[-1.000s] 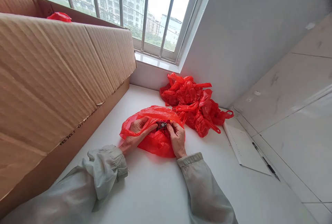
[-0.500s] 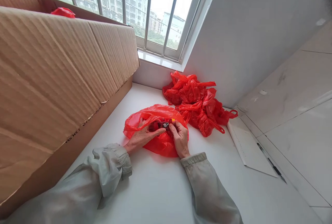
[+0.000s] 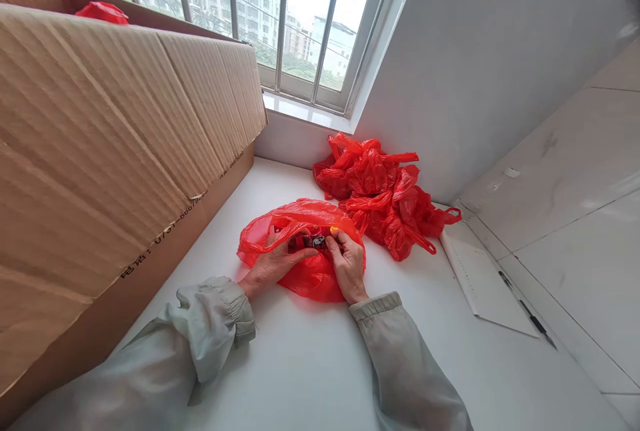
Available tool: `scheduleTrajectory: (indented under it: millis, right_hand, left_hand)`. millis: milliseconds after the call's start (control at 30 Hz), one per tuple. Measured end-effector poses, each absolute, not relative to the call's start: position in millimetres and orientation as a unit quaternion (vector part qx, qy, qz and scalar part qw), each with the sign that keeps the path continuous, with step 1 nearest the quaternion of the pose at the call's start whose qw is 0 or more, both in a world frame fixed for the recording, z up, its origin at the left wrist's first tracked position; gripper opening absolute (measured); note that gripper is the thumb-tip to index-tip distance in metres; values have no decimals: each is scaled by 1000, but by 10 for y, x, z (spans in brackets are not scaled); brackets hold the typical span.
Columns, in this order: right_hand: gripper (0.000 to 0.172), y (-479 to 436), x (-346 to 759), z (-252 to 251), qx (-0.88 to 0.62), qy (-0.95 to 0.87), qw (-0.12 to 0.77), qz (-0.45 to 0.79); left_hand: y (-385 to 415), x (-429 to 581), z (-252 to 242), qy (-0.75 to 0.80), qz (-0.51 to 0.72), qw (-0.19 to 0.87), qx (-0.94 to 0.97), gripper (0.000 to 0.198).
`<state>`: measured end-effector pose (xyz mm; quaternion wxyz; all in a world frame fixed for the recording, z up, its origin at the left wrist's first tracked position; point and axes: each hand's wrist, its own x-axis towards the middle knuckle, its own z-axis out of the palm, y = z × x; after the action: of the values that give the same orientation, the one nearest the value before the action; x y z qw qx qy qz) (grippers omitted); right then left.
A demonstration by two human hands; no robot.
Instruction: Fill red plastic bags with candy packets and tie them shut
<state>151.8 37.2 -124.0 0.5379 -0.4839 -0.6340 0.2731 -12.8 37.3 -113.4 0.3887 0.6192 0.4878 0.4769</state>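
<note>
Since half a second ago I see little change: both hands stay at the mouth of the red bag [image 3: 305, 271], which lies on the white counter [image 3: 310, 364] just before the pile of tied red bags [image 3: 385, 201]. My left hand [image 3: 273, 264] presses the bag's rim with fingers loosely spread; my right hand [image 3: 349, 264] pinches a small dark packet [image 3: 317, 242] inside the mouth.
</note>
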Motion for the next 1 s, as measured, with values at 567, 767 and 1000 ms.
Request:
scheduleTrajectory:
  millis: [567,767,1000]
  right_hand:
    - [25,349,1485,-1259,-442,-707,506,220]
    - [27,339,1473,-1273,-460,-703,509,188]
    - [31,387,1488,-1319,-548,-714,432,54]
  left_hand:
    - [390,-78,-1104,440,522,453,573,22]
    - [347,-75,-1117,442,511,419,606,27]
    - [363,-105,-1125,520,512,265,630,23]
